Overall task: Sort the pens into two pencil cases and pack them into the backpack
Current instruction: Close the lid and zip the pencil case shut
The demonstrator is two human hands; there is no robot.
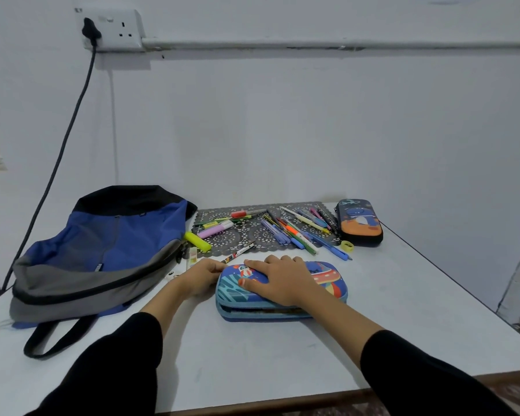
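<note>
- Near case (279, 298) lies mid-table; right hand (282, 279) rests flat on its lid, fingers straight; left hand (203, 276) pinches its left end.
- Backpack (102, 253) lies along the left edge.
- Pens (290, 229) lie scattered on a mat (252, 232) at the far edge.
- Far case (359, 222) sits just right of the mat.

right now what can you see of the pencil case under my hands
The pencil case is a blue, hard-looking moulded shell with a rocket, leaves and a flying saucer. It lies flat on the table, long side toward the person. A gap along its front edge suggests the zip is partly open. The right hand presses flat on its lid; the left hand touches its left end with curled fingers.
</note>
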